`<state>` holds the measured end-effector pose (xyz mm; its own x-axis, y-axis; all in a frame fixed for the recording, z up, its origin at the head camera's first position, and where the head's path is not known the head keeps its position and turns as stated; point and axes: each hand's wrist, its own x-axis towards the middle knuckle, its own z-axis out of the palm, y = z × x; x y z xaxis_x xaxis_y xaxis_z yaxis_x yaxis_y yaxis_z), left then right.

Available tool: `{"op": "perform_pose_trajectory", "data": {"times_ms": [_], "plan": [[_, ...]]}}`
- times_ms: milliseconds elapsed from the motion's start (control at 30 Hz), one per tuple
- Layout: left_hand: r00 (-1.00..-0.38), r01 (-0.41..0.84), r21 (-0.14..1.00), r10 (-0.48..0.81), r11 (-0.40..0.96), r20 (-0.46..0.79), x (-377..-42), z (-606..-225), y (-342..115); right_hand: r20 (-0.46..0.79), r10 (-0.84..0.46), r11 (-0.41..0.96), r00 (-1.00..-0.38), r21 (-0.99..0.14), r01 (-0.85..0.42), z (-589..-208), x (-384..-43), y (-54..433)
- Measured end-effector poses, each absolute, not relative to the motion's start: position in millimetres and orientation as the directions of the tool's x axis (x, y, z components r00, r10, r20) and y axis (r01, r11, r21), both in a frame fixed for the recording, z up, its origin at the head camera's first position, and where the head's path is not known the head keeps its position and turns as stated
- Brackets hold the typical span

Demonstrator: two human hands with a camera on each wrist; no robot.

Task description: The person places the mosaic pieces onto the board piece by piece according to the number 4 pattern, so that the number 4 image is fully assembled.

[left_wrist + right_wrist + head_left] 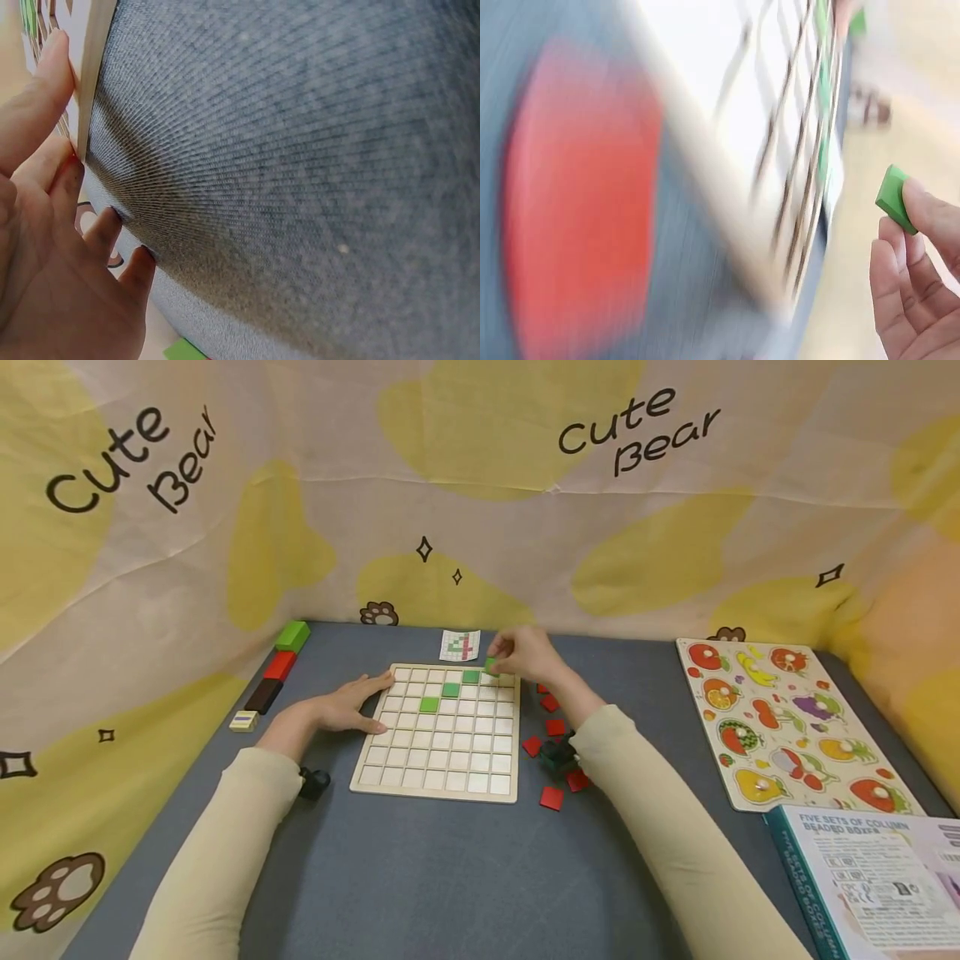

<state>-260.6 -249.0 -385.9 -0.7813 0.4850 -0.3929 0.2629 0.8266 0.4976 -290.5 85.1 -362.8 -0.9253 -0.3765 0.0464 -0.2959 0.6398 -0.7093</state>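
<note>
A wooden grid board (433, 760) with white cells lies on the table, and three green tiles (429, 704) sit in a diagonal across its upper cells. My right hand (528, 653) pinches another green square tile (895, 199) between thumb and fingers, over the board's far right corner. At the board's left edge my left hand (347, 703) rests with fingers spread, the thumb on the wooden rim (88, 82). Just beyond the far rim lies a small pattern card (460, 646) with green and red squares.
Several loose red tiles (551, 798) lie right of the board, some under the right forearm. Green, red, black and cream blocks (263, 695) line the left table edge. A fruit puzzle board (783, 718) and a box (862, 868) occupy the right side. Printed cloth hangs behind.
</note>
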Motion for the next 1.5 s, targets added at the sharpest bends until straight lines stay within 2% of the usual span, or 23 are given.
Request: {"op": "perform_pose_trajectory", "data": {"times_ms": [200,400,633,967,1200,1500], "plan": [[-0.779,0.260,0.492,0.482,0.831,-0.402,-261,-384,-247,0.013,-0.446,0.619,-0.895,-0.718,-0.319,-367,-275,20],[-0.780,0.253,0.484,0.473,0.838,-0.410,-261,-385,-247,0.000,-0.517,0.608,-0.856,-0.704,-0.367,-374,-267,-21],[-0.783,0.259,0.492,0.479,0.831,-0.397,-261,-384,-248,-0.027,-0.537,0.685,-0.843,-0.598,-0.416,-383,-259,-41],[-0.784,0.265,0.501,0.487,0.824,-0.385,-261,-386,-248,-0.064,-0.563,0.747,-0.824,-0.466,-0.474,-378,-253,-45],[-0.782,0.255,0.490,0.476,0.834,-0.403,-261,-385,-245,-0.091,-0.590,0.731,-0.802,-0.482,-0.483,-367,-265,-16],[-0.785,0.261,0.491,0.479,0.831,-0.393,-261,-386,-247,-0.105,-0.646,0.663,-0.756,-0.568,-0.487,-343,-293,109]]}}
